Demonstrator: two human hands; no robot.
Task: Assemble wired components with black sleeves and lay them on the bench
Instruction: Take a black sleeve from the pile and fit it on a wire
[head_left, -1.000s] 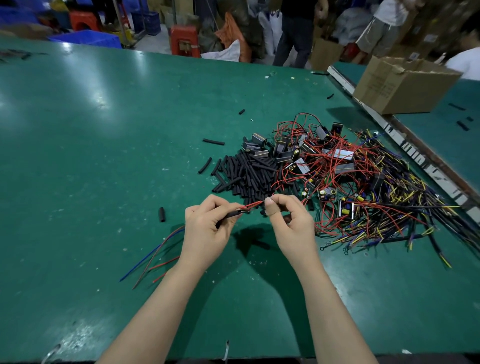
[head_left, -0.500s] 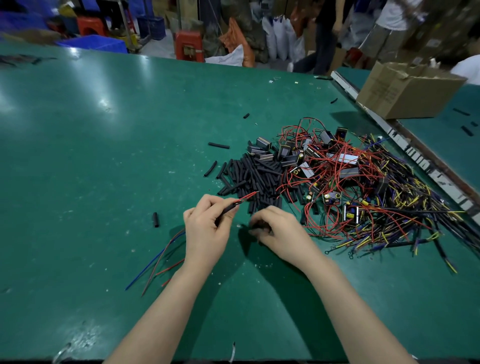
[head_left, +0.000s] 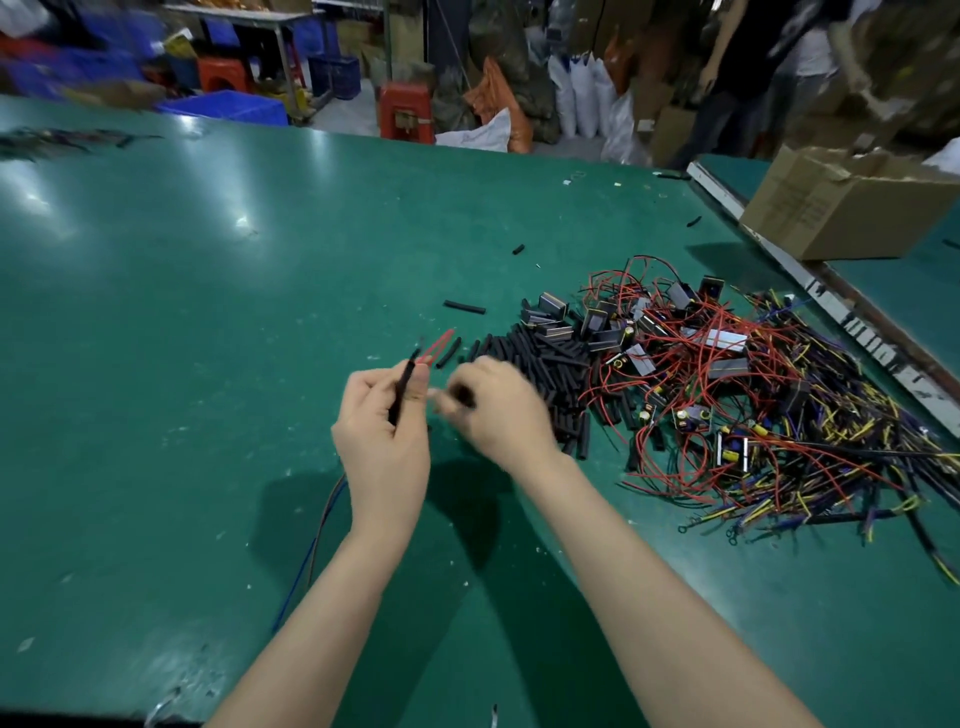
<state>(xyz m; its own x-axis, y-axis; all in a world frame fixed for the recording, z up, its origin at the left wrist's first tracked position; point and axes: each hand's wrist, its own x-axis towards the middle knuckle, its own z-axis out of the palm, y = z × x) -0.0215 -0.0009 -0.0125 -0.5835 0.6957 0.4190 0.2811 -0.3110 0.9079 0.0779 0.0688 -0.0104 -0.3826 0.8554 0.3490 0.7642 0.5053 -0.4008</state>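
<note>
My left hand (head_left: 382, 431) pinches a wired piece (head_left: 404, 383) with a black sleeve on it; two red wire ends stick up past my fingertips, and blue and red tails hang below my wrist. My right hand (head_left: 498, 410) is blurred beside it, fingers curled around something small and dark, likely a loose black sleeve (head_left: 464, 397). Just right of my hands lies the heap of black sleeves (head_left: 540, 364). Beyond it sits the tangle of red, yellow and purple wired components (head_left: 753, 405) on the green bench (head_left: 208, 312).
Stray sleeves (head_left: 464, 307) lie scattered on the bench behind my hands. A cardboard box (head_left: 852, 202) stands at the far right beyond a metal rail (head_left: 831, 306). People, stools and crates fill the background past the bench's far edge.
My right hand went down to the sleeve heap, then came back up toward my left with something dark. My left hand tilted its wired piece more upright. The camera view shifted.
</note>
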